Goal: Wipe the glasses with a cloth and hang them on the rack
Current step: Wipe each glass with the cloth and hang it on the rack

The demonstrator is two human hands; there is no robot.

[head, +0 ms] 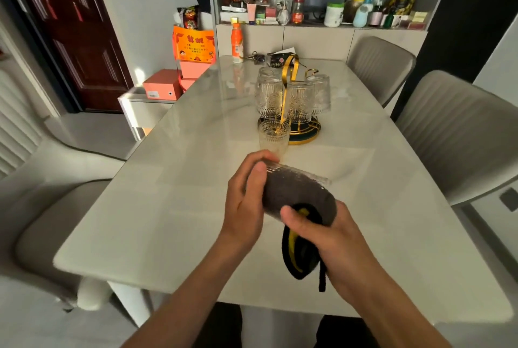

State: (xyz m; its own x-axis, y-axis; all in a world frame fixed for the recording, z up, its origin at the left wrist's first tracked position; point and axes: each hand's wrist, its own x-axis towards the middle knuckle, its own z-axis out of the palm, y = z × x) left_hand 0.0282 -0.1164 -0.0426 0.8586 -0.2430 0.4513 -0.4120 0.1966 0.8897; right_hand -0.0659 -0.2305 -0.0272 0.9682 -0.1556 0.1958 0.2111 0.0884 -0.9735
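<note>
My left hand grips a ribbed clear glass lying on its side above the table. A dark cloth with yellow trim is stuffed inside the glass, and its tail hangs below. My right hand holds the cloth at the glass's mouth, thumb on top. A gold rack on a round dark tray stands farther back with several glasses hung upside down on it. Another glass stands upright on the table just in front of the tray.
The pale marble table has an orange bottle, keys and a dark packet at its far end. Grey chairs stand at the right and one at the left. Shelves with bottles fill the back wall.
</note>
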